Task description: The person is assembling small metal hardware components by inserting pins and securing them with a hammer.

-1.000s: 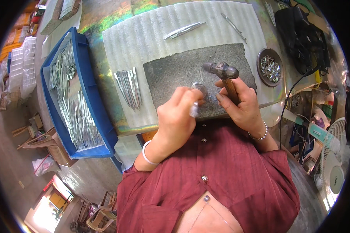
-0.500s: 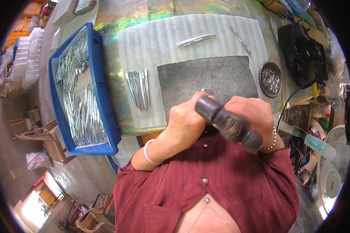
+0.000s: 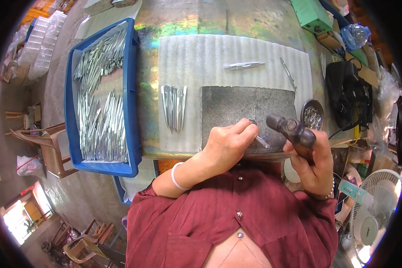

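My left hand (image 3: 228, 145) is closed in a pinch on a slim silver metal piece (image 3: 262, 142), whose flat end sticks out past the fingers. It rests over the near edge of a dark grey rough slab (image 3: 228, 105). Wrapped round a hammer (image 3: 292, 129), my right hand (image 3: 315, 166) is to the right of the slab, with the black head raised above its near right corner. A row of slim silver pieces (image 3: 174, 107) lies left of the slab. Beyond it lie a few more silver pieces (image 3: 244, 65) and a thin silver piece (image 3: 288, 73).
A white foam sheet (image 3: 187, 53) lies under the slab. At the left stands a blue tray (image 3: 134, 98) filled with similar silver pieces. A dark round dish (image 3: 311, 103) of small shiny parts sits right of the slab. Farther right are a black bag (image 3: 348, 85) and a fan (image 3: 375, 201).
The hammer has moved right and away from my left hand, and its head is now sharp. My hands have come apart, uncovering the silver piece in the left one. The whole view has shifted.
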Tool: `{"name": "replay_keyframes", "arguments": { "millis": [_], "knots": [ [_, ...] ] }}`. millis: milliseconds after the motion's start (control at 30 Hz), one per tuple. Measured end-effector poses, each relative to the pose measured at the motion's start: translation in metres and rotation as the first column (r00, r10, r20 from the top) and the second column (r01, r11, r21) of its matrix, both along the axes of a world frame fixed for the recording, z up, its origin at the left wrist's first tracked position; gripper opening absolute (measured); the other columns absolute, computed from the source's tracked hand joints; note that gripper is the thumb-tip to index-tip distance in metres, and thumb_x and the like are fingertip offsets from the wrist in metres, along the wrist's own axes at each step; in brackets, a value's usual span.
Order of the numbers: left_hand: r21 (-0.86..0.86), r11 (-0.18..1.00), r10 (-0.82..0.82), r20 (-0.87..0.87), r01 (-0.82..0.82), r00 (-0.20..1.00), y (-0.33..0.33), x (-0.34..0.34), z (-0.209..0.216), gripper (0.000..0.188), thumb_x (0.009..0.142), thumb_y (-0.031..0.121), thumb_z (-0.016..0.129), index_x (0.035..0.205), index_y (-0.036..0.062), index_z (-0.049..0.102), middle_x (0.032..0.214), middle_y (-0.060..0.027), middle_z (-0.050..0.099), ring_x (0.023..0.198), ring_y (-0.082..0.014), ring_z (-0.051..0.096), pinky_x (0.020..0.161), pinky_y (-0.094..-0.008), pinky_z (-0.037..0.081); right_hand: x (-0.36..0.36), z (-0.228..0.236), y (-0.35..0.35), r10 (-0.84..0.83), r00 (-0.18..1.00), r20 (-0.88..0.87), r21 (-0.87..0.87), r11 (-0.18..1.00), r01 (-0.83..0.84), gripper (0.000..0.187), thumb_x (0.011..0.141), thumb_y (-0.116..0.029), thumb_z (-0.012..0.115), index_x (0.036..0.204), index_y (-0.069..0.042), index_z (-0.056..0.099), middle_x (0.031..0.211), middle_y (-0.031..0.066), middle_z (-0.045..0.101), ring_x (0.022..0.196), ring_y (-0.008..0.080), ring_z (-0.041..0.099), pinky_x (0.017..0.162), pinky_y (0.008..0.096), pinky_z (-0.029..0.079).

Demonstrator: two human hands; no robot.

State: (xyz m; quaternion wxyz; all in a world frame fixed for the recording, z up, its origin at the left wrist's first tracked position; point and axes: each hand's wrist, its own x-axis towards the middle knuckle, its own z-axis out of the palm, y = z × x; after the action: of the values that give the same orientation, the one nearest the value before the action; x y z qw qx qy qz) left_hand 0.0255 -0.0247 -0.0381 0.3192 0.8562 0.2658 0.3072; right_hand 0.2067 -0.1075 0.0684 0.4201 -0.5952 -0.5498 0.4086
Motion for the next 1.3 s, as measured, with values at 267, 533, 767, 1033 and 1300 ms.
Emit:
{"name": "replay_keyframes", "arguments": {
  "millis": [267,533,767,1033,1300],
  "knots": [
    [0.014,0.999,0.037,0.030,-0.038,0.999,0.001,0.001,0.002,0.023,0.068,-0.004,0.057,0.088,0.0067,0.056,0.079,-0.0058,0.057,0.060,-0.0239,0.060,0.047,-0.0332,0.047,0.015,0.014,-0.004,0.199,0.908,0.369,0.187,0.941,-0.283,0.033,0.088,-0.009,0.059,0.117,0.001,0.049,0.084,0.0111,0.064,0.060,0.0120,0.059,0.055,0.0232,0.048],
    [0.035,0.999,0.036,0.033,-0.037,0.999,-0.001,0.002,-0.002,0.024,0.066,-0.006,0.059,0.086,0.0074,0.059,0.081,-0.0054,0.061,0.059,-0.0227,0.061,0.047,-0.0326,0.049,0.005,0.018,0.001,0.135,0.895,0.425,0.163,0.961,-0.223,0.026,0.077,-0.003,0.068,0.101,0.003,0.060,0.079,0.0098,0.064,0.065,0.0182,0.063,0.061,0.0268,0.050],
    [0.079,0.994,-0.072,-0.030,0.074,0.997,0.006,0.000,0.006,0.022,0.069,0.009,0.062,0.087,0.0081,0.051,0.080,-0.0062,0.052,0.061,-0.0230,0.061,0.049,-0.0334,0.049,-0.006,-0.014,0.031,0.268,0.899,0.346,0.262,0.893,-0.367,0.027,0.068,-0.001,0.073,0.092,-0.003,0.060,0.076,0.0094,0.060,0.061,0.0222,0.061,0.051,0.0288,0.048],
    [0.118,0.983,-0.141,-0.021,0.143,0.990,0.007,-0.001,-0.002,0.020,0.070,0.011,0.062,0.085,0.0083,0.049,0.081,-0.0074,0.051,0.059,-0.0226,0.061,0.048,-0.0334,0.049,-0.012,-0.009,0.032,0.284,0.881,0.378,0.269,0.877,-0.398,0.026,0.070,0.000,0.073,0.091,-0.002,0.057,0.077,0.0092,0.059,0.060,0.0204,0.061,0.050,0.0277,0.047],
    [0.108,0.992,-0.066,0.041,0.061,0.997,0.007,-0.002,-0.005,0.014,0.072,0.008,0.058,0.085,0.0077,0.051,0.078,-0.0052,0.052,0.058,-0.0211,0.060,0.046,-0.0315,0.047,0.006,0.021,0.003,0.228,0.933,0.280,0.188,0.939,-0.286,0.040,0.079,0.004,0.065,0.116,0.003,0.049,0.095,0.0188,0.063,0.070,0.0242,0.065,0.060,0.0301,0.052]
  ]
}}
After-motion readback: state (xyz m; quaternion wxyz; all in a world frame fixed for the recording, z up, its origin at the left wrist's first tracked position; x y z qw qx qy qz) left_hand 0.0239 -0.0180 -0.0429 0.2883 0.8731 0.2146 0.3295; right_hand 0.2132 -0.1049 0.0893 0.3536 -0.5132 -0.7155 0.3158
